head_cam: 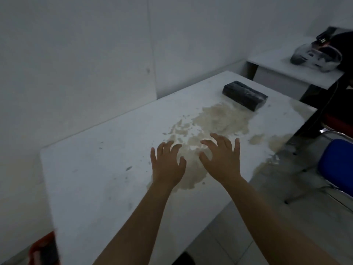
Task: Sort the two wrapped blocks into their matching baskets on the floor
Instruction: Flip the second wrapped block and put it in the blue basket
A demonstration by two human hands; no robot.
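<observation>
One dark wrapped block (244, 96) lies on the far right part of the white table (91, 169). My left hand (167, 163) and my right hand (221, 157) hover side by side over the table's middle, fingers spread, palms down, holding nothing. Both are well short of the block. A red basket (44, 249) shows partly at the bottom left, below the table's edge, with something dark inside it. A second block is not visible on the table.
A large beige stain (215, 123) spreads across the table's right half. A second white table (290, 71) at the back right carries a helmet-like object (317, 54). A blue chair (336, 165) stands to the right. Walls close the left and back.
</observation>
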